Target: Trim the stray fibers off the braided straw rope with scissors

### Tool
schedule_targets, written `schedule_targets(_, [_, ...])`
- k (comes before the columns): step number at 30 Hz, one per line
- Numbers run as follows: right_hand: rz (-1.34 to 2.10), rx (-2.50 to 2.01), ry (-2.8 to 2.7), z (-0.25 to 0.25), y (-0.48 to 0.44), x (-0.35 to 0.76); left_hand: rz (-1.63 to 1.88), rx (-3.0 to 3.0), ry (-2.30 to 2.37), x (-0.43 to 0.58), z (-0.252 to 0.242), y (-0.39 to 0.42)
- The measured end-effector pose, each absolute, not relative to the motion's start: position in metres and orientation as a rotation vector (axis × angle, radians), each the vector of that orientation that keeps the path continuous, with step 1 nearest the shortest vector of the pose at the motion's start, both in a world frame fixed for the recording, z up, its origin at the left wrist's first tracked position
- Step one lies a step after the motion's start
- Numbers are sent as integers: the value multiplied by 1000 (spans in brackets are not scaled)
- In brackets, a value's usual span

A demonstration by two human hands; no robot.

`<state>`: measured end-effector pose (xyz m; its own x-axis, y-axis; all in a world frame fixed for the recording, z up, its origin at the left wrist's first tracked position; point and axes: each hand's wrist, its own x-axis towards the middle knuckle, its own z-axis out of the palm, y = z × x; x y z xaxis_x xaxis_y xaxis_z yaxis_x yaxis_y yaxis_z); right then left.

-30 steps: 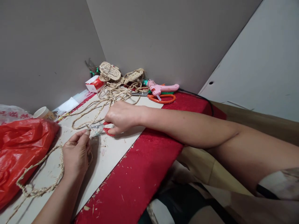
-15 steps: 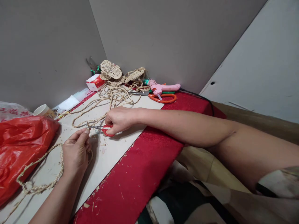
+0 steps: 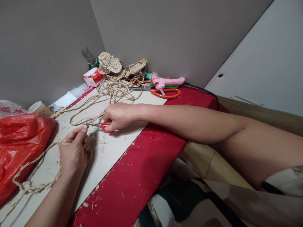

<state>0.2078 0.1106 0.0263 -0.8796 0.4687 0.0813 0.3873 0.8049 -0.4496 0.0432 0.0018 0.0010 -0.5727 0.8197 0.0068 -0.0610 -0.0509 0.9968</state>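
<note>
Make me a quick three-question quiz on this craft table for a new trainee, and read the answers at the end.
1. Which hand holds the red-handled scissors?
A) Left
B) Right
C) Neither

2. True or false: a red plastic bag lies to the left of the person's left hand.

3. Fill in the blank: the orange-handled scissors lie next to a pink ____.

Key:
1. B, the right hand.
2. True.
3. Glue gun.
</note>
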Motion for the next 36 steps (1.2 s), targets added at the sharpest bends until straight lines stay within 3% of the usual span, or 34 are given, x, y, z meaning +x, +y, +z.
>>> schedule_targets(16, [746,-803,-2741,25,130,212,1712,871,1563,40,0,1])
schedule_targets(25, [897,-623,-2239,16,137,200,1584,891,1675,39,-3,-2])
schedule_targets(36, [1677,-829,-2056,12,130,198,1694,925,1657,41,-3,-6])
